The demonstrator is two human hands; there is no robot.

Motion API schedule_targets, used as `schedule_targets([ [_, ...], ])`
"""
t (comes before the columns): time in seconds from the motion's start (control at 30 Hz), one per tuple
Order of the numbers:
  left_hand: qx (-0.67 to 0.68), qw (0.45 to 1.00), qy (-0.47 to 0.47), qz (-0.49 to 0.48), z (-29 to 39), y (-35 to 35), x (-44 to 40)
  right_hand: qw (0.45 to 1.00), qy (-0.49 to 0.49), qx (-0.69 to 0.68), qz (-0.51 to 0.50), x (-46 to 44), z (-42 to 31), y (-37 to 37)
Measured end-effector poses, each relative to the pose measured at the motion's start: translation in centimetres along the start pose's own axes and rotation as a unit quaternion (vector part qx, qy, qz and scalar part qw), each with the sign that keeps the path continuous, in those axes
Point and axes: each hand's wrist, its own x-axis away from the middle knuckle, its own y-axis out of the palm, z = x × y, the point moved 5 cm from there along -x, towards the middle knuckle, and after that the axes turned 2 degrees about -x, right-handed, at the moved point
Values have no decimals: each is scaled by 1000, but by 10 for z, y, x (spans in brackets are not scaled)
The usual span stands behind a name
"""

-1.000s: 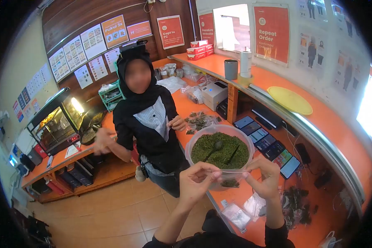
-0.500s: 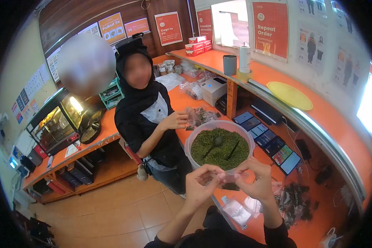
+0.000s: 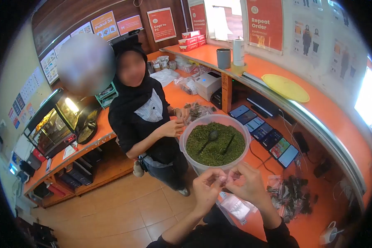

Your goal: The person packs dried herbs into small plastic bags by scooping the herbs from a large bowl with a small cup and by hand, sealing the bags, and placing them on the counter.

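Note:
A round clear tub (image 3: 186, 142) full of chopped green leaves (image 3: 215, 155) stands on the orange counter, with a dark spoon (image 3: 213, 135) and another dark utensil lying on the leaves. Just in front of its near rim, my left hand (image 3: 209, 188) and my right hand (image 3: 244, 182) meet, fingertips pinched together. What they pinch is too small to make out. Clear plastic bags (image 3: 235, 206) lie below my hands. Small packed bags of dark green stuff (image 3: 291, 196) are heaped to the right.
A co-worker (image 3: 142, 107) stands at the left of the tub, both hands close together beside more filled bags (image 3: 198, 110). Several phones (image 3: 262, 131) lie in a row behind the tub. A yellow lid (image 3: 285, 87) and a grey cup (image 3: 223, 58) are on the upper shelf.
My hands have come together from farther apart. The co-worker's hands, one of which was raised at the left, are now together near the tub. The view has shifted slightly.

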Motion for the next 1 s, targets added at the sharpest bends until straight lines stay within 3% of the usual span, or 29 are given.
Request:
schedule_targets([
  [0.2, 2, 1000, 16, -27, -6, 8, 3, 992, 118, 23, 49, 36, 12, -46],
  [0.3, -7, 999, -21, -44, -18, 18, 7, 992, 54, 91, 66, 39, 4, -60],
  [0.4, 12, 997, -48, -57, -30, 27, 15, 997, 44, 62, 26, 42, -2, -47],
  [0.57, 30, 996, -49, -65, -37, 34, 22, 992, 102, 74, -6, 51, 15, -22],
  [0.73, 28, 995, -78, -53, -57, 30, 30, 991, 122, 52, 34, 62, 26, -10],
  [0.87, 23, 996, -90, -8, -82, 17, 32, 986, 160, 51, 22, 82, 36, -27],
  [1.0, 24, 991, -111, -67, -109, 27, 37, 975, 205, 72, 41, 102, 47, -44],
])
